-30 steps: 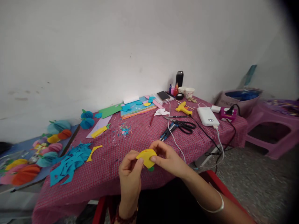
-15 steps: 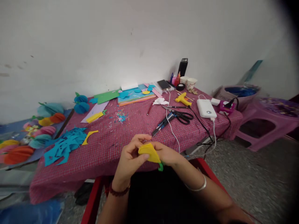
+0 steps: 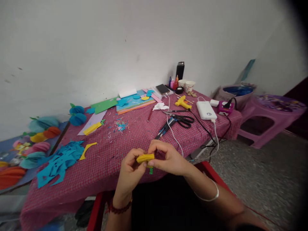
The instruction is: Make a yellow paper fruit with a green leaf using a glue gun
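Observation:
A folded yellow paper piece [image 3: 145, 158] with a small green bit hanging under it is pinched between both hands, just in front of the near edge of the table [image 3: 134, 128]. My left hand [image 3: 130, 170] grips its left end with thumb and fingers. My right hand [image 3: 167, 158] closes over its right end from above. Both hands hover over my lap, above the red chair edge [image 3: 96, 211]. A bracelet sits on each wrist.
On the red-checked cloth lie blue paper cuttings [image 3: 59, 162], yellow scraps [image 3: 88, 148], a coloured paper stack [image 3: 134, 102], scissors [image 3: 183, 120], a yellow glue gun [image 3: 182, 102], a white power bank [image 3: 205, 110] with cables, a phone, cups and a flask. Paper balls [image 3: 36, 142] lie left; a pink stool [image 3: 267, 120] stands right.
The yellow piece has been pressed flatter and turned edge-on between my fingers. The view has shifted slightly, so the table items sit a little further left in the frame.

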A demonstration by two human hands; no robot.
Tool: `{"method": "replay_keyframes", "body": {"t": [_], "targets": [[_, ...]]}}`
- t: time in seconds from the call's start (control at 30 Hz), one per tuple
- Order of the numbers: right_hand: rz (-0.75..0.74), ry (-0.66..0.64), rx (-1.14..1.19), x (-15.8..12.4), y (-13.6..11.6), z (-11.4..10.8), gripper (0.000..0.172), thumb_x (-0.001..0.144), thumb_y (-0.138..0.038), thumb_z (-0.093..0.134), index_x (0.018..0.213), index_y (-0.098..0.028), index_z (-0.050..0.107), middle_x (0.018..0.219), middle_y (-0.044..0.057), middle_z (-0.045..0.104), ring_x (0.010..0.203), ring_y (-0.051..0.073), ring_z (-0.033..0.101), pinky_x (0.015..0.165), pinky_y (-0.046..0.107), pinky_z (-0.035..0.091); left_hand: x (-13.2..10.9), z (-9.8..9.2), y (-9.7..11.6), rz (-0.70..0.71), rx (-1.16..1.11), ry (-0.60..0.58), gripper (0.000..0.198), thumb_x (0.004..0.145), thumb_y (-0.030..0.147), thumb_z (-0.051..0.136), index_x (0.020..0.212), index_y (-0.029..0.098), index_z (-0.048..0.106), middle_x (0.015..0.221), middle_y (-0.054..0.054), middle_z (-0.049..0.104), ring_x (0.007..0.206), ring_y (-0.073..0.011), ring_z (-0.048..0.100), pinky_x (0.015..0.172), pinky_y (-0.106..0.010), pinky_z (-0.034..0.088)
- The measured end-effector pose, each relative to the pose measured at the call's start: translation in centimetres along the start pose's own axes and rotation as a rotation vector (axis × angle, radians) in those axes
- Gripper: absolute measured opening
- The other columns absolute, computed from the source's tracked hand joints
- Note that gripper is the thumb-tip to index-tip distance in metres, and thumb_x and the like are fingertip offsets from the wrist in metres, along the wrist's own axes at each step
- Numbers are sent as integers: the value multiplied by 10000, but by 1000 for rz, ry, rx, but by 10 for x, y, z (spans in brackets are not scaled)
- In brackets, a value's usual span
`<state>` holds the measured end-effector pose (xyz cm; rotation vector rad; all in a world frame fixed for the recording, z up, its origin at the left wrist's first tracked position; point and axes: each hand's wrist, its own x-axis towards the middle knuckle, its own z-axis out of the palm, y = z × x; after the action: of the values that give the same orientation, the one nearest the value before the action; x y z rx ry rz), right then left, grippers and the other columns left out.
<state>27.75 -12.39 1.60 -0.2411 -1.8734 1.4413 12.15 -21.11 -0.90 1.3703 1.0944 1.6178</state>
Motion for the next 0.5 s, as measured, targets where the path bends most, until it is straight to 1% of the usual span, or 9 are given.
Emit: {"method": "replay_keyframes", "body": {"t": [0.07, 0.13, 0.27, 0.37, 0.47, 0.5], "targets": [[-70, 29, -87, 1, -1, 0, 156, 826, -297, 712, 800, -179, 613, 764, -16, 522, 715, 122, 504, 665, 260, 402, 1, 1, 0, 29, 22, -5, 73, 858, 147, 640, 856, 213, 609, 852, 10, 603, 792, -120, 561, 704, -224, 442], [-122, 59, -121, 2, -2, 0, 137, 840, -270, 701, 782, -180, 615, 763, -12, 543, 724, 125, 526, 679, 264, 412, 3, 2, 0, 55, 40, -7, 84, 864, 137, 632, 860, 218, 611, 865, 13, 602, 802, -117, 562, 716, -223, 444], [-170, 106, -166, 1, -1, 2, 113, 859, -213, 669, 767, -178, 614, 755, -4, 567, 737, 129, 542, 694, 270, 417, 3, 4, -2, 59, 63, 22, 91, 868, 140, 632, 855, 225, 602, 868, 18, 601, 799, -108, 562, 717, -209, 455], [-125, 137, -159, 1, 0, 6, 110, 845, -206, 650, 750, -177, 602, 730, -11, 538, 701, 123, 513, 651, 258, 399, -3, 4, -7, -5, 11, 55, 85, 854, 192, 663, 869, 230, 588, 896, 14, 606, 797, -111, 572, 695, -200, 474], [-19, 155, -60, 0, 0, 12, 112, 818, -236, 641, 745, -176, 580, 716, -24, 500, 644, 106, 463, 587, 236, 378, -9, 3, -14, -97, -124, 53, 219, 776, 292, 746, 918, 228, 591, 863, 10, 610, 727, -117, 575, 619, -194, 484], [17, 160, -29, 0, 1, 14, 116, 811, -249, 642, 750, -175, 579, 712, -27, 492, 629, 100, 450, 570, 231, 370, -10, 3, -16, -122, -161, 68, 270, 743, 309, 773, 932, 224, 600, 846, 10, 615, 702, -116, 576, 599, -191, 486]]}}
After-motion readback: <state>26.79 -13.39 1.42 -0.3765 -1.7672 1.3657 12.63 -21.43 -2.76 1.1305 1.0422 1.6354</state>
